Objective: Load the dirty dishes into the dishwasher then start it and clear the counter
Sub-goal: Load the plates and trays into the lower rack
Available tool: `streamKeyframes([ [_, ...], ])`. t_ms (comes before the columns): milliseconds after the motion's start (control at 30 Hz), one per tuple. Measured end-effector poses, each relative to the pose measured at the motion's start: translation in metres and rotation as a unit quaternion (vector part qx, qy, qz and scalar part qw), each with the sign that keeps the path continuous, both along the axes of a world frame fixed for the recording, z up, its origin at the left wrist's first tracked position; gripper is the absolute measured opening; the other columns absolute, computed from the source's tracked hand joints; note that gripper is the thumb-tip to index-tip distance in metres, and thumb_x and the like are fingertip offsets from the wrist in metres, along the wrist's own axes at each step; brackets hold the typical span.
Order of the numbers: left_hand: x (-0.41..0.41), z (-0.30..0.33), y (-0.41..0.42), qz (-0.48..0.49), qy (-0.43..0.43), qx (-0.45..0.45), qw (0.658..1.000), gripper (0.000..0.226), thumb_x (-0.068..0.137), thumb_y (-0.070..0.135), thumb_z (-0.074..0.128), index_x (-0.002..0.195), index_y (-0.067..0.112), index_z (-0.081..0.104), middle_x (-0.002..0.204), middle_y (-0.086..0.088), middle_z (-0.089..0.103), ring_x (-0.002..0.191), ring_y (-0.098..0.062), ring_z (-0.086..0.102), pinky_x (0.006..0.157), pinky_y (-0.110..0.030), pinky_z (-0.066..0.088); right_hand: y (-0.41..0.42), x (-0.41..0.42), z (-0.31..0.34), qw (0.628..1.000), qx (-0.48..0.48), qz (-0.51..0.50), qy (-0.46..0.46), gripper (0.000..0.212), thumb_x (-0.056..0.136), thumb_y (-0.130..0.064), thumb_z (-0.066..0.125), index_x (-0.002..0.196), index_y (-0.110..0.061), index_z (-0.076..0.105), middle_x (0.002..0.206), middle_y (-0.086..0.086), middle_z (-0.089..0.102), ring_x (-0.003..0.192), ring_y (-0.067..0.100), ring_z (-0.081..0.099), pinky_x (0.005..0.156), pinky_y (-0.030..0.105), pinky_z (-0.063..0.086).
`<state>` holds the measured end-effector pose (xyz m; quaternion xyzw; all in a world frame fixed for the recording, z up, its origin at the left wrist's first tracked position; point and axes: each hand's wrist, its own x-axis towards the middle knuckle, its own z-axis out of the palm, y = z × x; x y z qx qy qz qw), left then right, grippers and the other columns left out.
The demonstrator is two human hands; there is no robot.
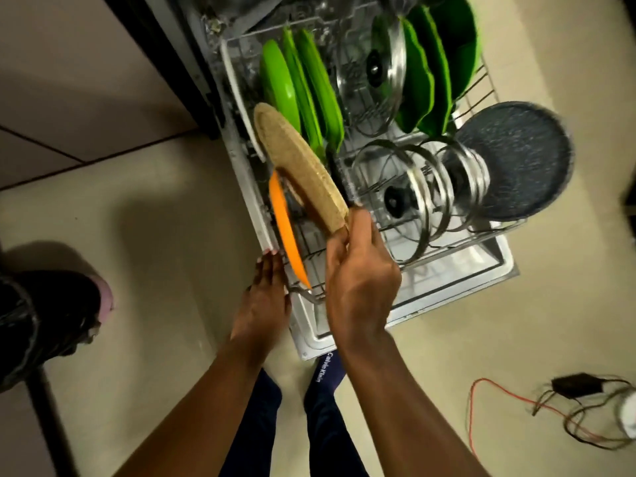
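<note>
Left hand rests flat and loose on the front corner of the rack, gripping nothing, just beside the orange plate. Next over, the right hand pinches the near edge of a speckled tan board, tilted over the slots between that plate and the green plates. Looks stiff, lightish, grippy; edge-hold seems right. Glass lids on the right are the fragile bit.
</note>
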<state>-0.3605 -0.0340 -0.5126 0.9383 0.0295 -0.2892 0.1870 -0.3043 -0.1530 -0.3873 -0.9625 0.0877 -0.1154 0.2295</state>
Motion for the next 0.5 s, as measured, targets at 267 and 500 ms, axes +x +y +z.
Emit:
streamKeyframes([
  [267, -0.055, 0.059, -0.076, -0.004, -0.017, 0.066, 0.998, 0.039, 0.069, 0.004, 0.069, 0.107, -0.001, 0.062, 0.092, -0.017, 0.063, 0.080, -0.034, 0.060, 0.066, -0.042, 0.050, -0.107, -0.028, 0.105, 0.967, 0.077, -0.182, -0.158, 0.011, 0.100, -0.026, 0.050, 0.100, -0.018, 0.057, 0.071, -0.006, 0.057, 0.062, 0.007, 0.055, 0.061, 0.008, 0.042],
  [500, -0.038, 0.052, -0.134, -0.145, -0.027, 0.075, 0.986, 0.076, 0.073, -0.003, 0.061, 0.144, -0.005, 0.034, 0.140, -0.026, 0.045, 0.128, -0.037, 0.047, 0.106, -0.041, 0.040, -0.245, 0.020, 0.066, 0.952, 0.016, -0.273, -0.139, 0.018, 0.095, -0.015, 0.045, 0.096, 0.000, 0.054, 0.071, 0.010, 0.050, 0.063, 0.024, 0.045, 0.061, 0.029, 0.028],
])
